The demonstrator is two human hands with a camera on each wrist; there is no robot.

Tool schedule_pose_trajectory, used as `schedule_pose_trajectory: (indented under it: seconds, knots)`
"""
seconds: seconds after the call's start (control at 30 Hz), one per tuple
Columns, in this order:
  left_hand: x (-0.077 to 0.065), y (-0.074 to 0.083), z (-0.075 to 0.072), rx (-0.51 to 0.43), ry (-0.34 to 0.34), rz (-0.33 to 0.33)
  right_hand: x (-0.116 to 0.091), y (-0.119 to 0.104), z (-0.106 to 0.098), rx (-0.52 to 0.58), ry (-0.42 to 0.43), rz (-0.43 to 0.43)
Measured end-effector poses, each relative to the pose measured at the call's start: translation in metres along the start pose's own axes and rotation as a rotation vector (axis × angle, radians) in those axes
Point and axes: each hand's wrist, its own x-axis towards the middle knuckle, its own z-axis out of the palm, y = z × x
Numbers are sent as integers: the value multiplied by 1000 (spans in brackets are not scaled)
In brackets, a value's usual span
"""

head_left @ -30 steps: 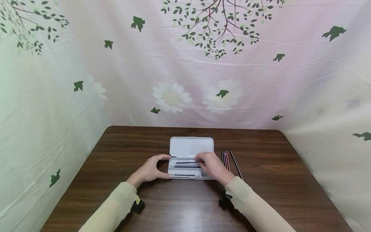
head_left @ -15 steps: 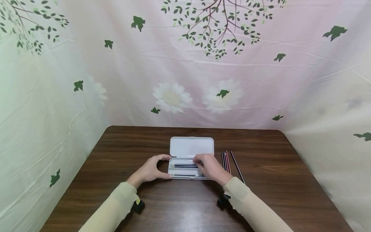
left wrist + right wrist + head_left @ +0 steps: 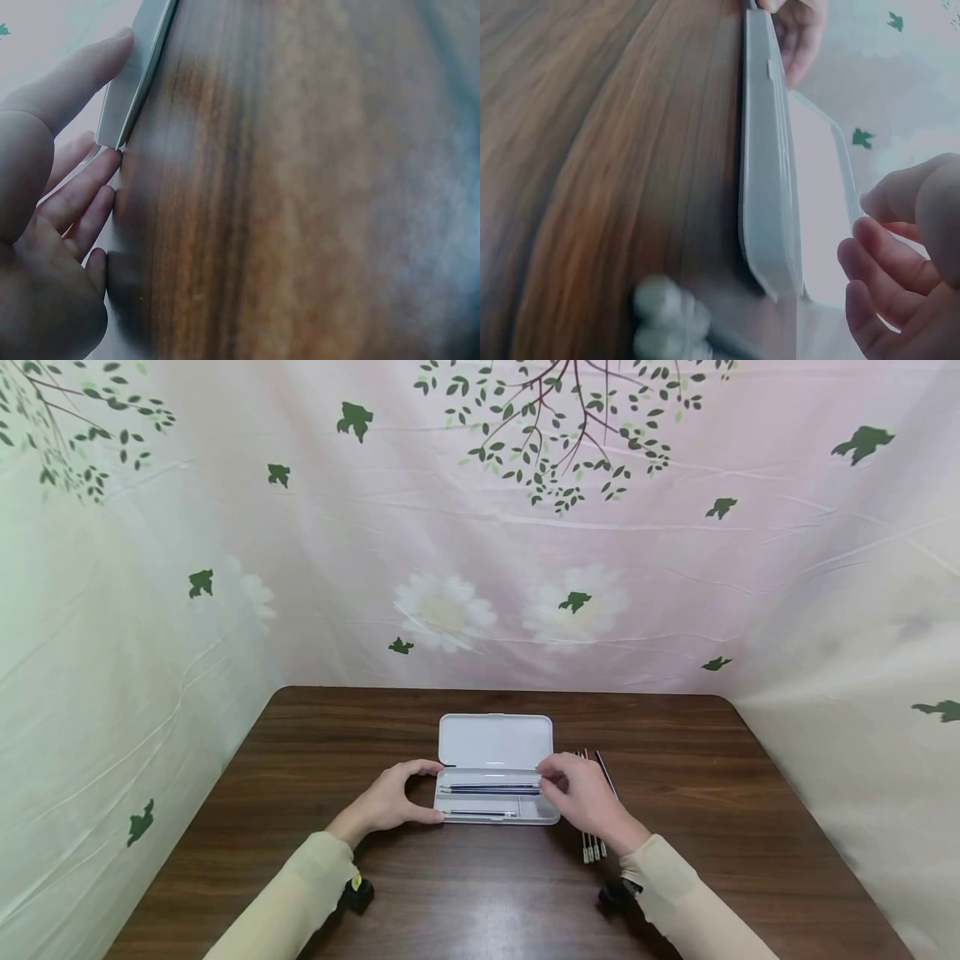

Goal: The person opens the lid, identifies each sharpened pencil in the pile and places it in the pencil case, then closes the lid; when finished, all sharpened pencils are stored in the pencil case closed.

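Note:
A white pencil case (image 3: 495, 739) lies with its lid folded back on the wooden table. Several dark pencils (image 3: 491, 790) rest together in its upper compartment, and another pencil (image 3: 480, 813) lies along the front one. My left hand (image 3: 386, 797) grips the case's left end, thumb at the front corner and fingers at the back; the left wrist view shows the thumb and fingertips at its edge. Over the case's right end is my right hand (image 3: 588, 797), fingers loosely bent near the pencil ends. Nothing shows between its fingers (image 3: 889, 262) in the right wrist view.
Several more pencils (image 3: 592, 850) lie on the table (image 3: 480, 893) to the right, partly covered by my right hand and wrist. One dark pencil (image 3: 606, 771) lies slanted beside them. A patterned cloth (image 3: 487, 552) hangs behind and along both sides.
The right hand slid left with a pencil over the upper compartment, lowered it beside the others there, then let go and moved right to the case's end. The left hand stayed in place.

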Motion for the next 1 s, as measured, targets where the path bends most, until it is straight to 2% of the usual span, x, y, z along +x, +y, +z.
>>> schedule_pose_trajectory:
  seconds: [0.2, 0.43, 0.6, 1.0]
  knots:
    - [0, 0, 0, 4, 1, -2, -16, 13, -17, -49, 66, 60]
    - [-1, 1, -1, 5, 3, -7, -34, 28, -21, -22, 8, 174]
    - [0, 1, -1, 6, 2, -6, -41, 34, -20, -28, -29, 180]
    - [0, 1, 0, 9, -2, -13, -46, 38, -25, -80, -50, 228]
